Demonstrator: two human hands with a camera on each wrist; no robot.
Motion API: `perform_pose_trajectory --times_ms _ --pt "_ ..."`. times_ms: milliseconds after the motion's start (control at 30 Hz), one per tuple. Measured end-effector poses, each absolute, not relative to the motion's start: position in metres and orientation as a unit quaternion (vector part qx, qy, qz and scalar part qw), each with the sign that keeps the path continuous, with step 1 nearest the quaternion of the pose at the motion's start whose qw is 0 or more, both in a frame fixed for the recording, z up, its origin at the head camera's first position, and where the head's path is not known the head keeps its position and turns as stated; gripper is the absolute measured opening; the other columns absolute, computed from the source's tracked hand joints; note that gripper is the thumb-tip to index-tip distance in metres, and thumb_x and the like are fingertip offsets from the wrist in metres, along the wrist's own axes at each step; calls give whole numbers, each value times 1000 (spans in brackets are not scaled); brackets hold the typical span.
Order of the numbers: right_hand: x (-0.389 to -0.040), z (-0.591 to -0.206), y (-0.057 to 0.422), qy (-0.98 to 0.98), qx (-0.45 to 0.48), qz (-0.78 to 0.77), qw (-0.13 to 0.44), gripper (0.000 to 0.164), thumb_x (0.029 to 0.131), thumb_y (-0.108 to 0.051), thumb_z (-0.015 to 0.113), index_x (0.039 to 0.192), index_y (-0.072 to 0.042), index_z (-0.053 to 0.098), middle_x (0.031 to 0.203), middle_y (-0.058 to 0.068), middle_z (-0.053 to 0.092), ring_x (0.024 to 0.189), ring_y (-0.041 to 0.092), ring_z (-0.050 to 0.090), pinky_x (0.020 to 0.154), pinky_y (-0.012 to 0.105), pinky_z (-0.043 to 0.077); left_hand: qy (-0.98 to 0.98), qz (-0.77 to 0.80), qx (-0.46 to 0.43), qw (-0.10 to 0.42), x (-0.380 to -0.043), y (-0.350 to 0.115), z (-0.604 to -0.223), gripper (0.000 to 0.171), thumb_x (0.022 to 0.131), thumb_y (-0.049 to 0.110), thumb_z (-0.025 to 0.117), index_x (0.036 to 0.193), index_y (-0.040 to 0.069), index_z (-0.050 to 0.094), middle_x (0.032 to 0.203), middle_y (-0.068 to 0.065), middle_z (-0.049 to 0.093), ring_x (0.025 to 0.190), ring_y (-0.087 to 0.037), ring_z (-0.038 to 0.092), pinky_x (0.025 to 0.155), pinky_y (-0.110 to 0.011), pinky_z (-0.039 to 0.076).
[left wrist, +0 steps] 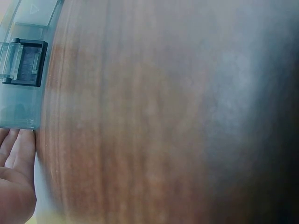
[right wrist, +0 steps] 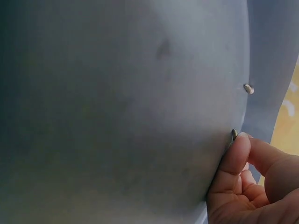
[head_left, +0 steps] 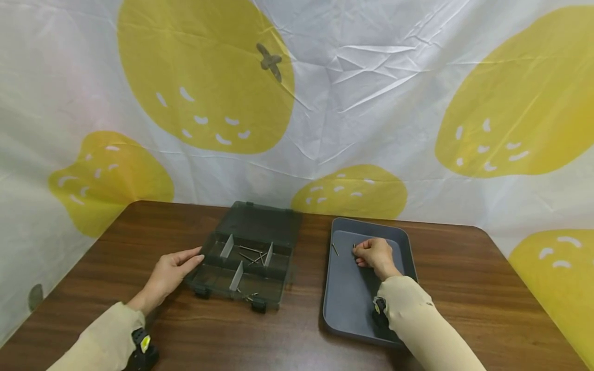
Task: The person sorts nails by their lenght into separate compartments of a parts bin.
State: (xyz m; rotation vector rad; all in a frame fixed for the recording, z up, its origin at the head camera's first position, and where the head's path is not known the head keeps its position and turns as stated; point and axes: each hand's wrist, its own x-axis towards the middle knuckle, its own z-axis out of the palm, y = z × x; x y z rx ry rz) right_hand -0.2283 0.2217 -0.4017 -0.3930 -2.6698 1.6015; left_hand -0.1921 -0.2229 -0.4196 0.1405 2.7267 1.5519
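My right hand (head_left: pixel 375 255) reaches into the far part of the grey tray (head_left: pixel 352 304). Between thumb and forefinger it pinches a small metal screw (right wrist: pixel 234 134), most of which the fingertips hide. Another thin screw (head_left: pixel 335 249) lies in the tray just left of that hand. On the left, a dark see-through compartment box (head_left: pixel 218 278) stands with its lid (head_left: pixel 260 222) laid back. My left hand (head_left: pixel 169 273) touches the box's left edge with fairly straight fingers and thumb. Several long screws (head_left: pixel 252 255) lie crossed in the back middle compartment, and shorter ones (head_left: pixel 250 297) at the front.
Both containers stand on a brown wooden table (head_left: pixel 297 335), with a strip of tabletop between them. Grey dividers (head_left: pixel 236 275) split the box. Behind the table hangs a white cloth (head_left: pixel 362 103) printed with yellow fruit. A black latch (left wrist: pixel 29 63) sits on the box's front side.
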Motion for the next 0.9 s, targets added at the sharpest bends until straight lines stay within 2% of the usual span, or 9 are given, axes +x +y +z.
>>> perform_pose_trajectory --times_ms 467,900 --pt "-229 -400 221 -864 -121 489 -4 10 82 1 66 82 11 66 57 0 58 45 3 55 46 19 51 869 493 44 0 -192 -222 -418 52 95 35 55 134 0 51 135 -20 50 126 -37 46 100 -50 42" --pt "-228 -400 222 -892 -121 435 5 10 79 1 58 73 4 66 51 -2 58 43 4 54 45 20 49 869 493 41 -2 -191 -222 -419 51 95 34 55 134 0 51 133 -21 51 125 -37 47 99 -50 42"
